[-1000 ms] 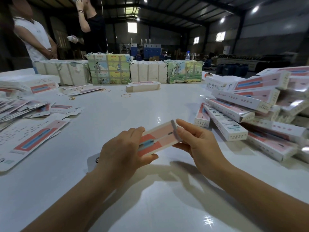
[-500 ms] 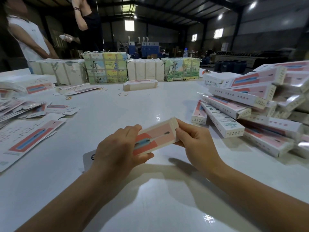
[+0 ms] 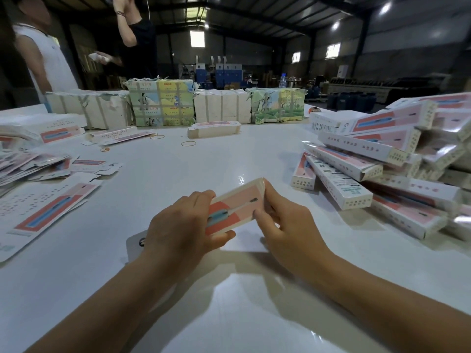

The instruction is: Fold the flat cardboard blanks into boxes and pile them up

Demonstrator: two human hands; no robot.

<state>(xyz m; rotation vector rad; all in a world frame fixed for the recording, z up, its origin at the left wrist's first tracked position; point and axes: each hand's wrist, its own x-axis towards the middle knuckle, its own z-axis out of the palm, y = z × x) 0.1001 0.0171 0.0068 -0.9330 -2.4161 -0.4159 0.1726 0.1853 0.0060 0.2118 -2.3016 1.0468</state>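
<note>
**Far end flap now shut on the box in hand**

Warehouse hall, dim, with a wide white tabletop in front. On the right lies the pile of finished boxes; on the left, the flat blanks wait, spread loose. Near the middle, just above the tabletop, the box is held between both hands. The left hand grips its near end, fingers curled over the top edge. The right hand pinches the far end, thumb on the printed face. A second ago this far flap stood open; now it looks tucked in. I judge the box almost ready for the pile.
</note>
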